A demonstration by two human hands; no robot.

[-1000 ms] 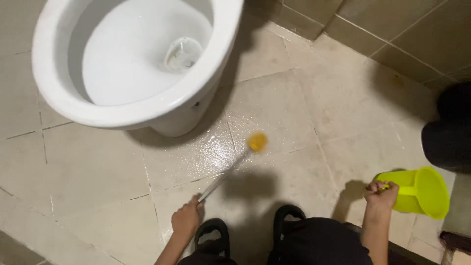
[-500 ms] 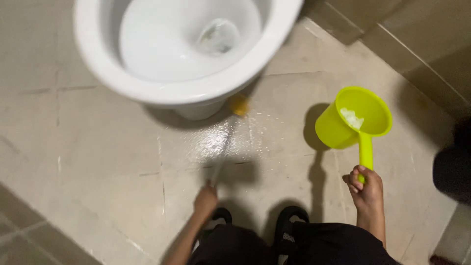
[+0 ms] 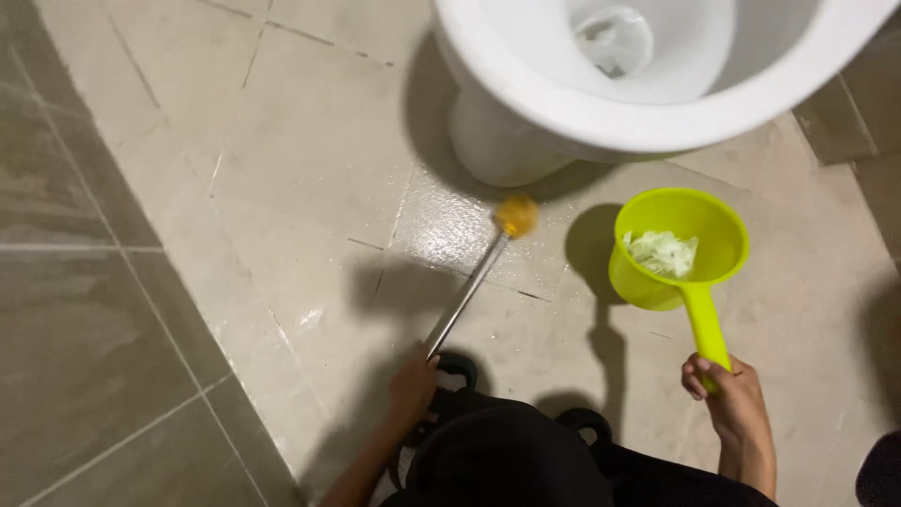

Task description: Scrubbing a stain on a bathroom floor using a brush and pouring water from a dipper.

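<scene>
My left hand (image 3: 413, 387) grips the lower end of a thin metal-handled brush (image 3: 466, 291). Its yellow head (image 3: 515, 215) rests on the wet floor tile just in front of the base of a white toilet (image 3: 526, 94). My right hand (image 3: 727, 394) holds the handle of a lime-green plastic scoop (image 3: 678, 246), kept level above the floor to the right of the brush head. The scoop holds water with white foam.
Beige floor tiles (image 3: 282, 141) lie around the toilet, shiny and wet near the brush head. Darker grey tiles (image 3: 84, 310) run along the left. My dark sandals (image 3: 460, 366) and dark trousers fill the bottom edge. A dark object (image 3: 882, 474) sits at the bottom right corner.
The view has swung left, so the toilet sits at the upper right. The brush head has pulled back slightly from the toilet base. The scoop has dropped lower and closer to my right hand's side.
</scene>
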